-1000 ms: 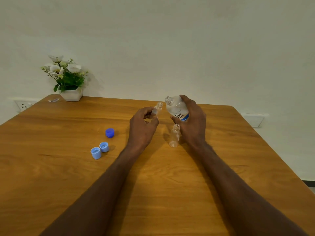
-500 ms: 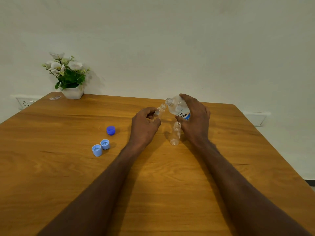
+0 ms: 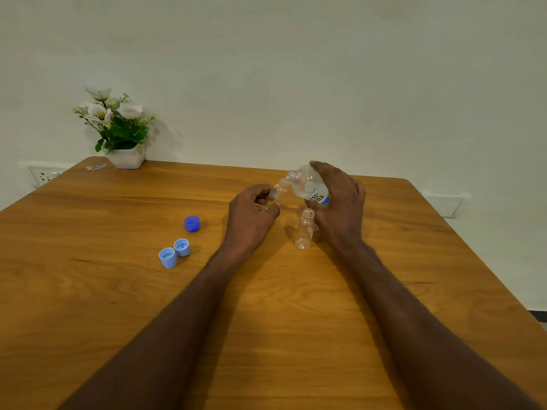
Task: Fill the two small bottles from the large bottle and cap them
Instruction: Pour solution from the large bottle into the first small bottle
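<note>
1. Pouring: right hand [image 3: 340, 202] wraps large bottle [image 3: 307, 187], frame centre, mouth tipped onto small bottle [image 3: 278, 192] pinched by left hand [image 3: 251, 214].
2. Advice: tilt slowly, mouths aligned.
3. Second small bottle [image 3: 305, 229] stands below, uncapped.

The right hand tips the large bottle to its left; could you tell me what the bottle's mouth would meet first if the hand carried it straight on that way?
Most likely the open neck of the small bottle gripped by the left hand. The large bottle in the right hand points at it, seemingly almost touching, though depth is unclear.
</note>
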{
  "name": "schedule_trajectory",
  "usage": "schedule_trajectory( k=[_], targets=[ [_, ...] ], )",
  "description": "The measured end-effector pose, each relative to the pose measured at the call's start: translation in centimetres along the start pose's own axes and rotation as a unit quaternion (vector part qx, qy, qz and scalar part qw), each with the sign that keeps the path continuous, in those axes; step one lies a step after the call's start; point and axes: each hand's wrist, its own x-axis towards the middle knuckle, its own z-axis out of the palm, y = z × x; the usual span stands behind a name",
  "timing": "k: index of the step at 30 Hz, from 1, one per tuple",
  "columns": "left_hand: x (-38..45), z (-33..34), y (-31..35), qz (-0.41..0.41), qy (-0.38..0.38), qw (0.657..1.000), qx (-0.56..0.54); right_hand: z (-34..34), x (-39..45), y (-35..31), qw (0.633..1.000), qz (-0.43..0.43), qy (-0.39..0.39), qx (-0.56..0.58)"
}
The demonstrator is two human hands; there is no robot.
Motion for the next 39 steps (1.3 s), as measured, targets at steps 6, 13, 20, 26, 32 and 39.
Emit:
schedule_trajectory(
  k=[6, 13, 20, 26, 32, 39],
  targets=[
    [-0.02, 0.02, 0.04, -0.001, -0.001, 1.0, 0.004, -0.14, 0.02, -0.11, 1.0, -0.003, -0.002, -0.012],
    [-0.05, -0.02, 0.18, 0.0, 0.004, 1.0, 0.005, -0.35, 0.01, -0.21, 1.0, 0.0, -0.007, -0.017],
    [-0.11, -0.03, 0.41, -0.008, 0.002, 1.0, 0.01, -0.39, 0.07, -0.12, 0.999, -0.005, -0.006, -0.035],
    [-0.12, -0.06, 0.36, -0.013, 0.001, 1.0, 0.015, -0.48, 0.14, -0.01, 0.998, -0.011, -0.017, -0.054],
    [-0.09, 0.02, 0.24, -0.02, 0.002, 1.0, 0.013, -0.59, 0.16, -0.05, 0.997, -0.013, -0.023, -0.069],
    [-0.08, 0.03, 0.23, -0.024, -0.003, 1.0, 0.012, -0.54, 0.2, 0.02, 0.997, -0.018, -0.019, -0.073]
  ],
)
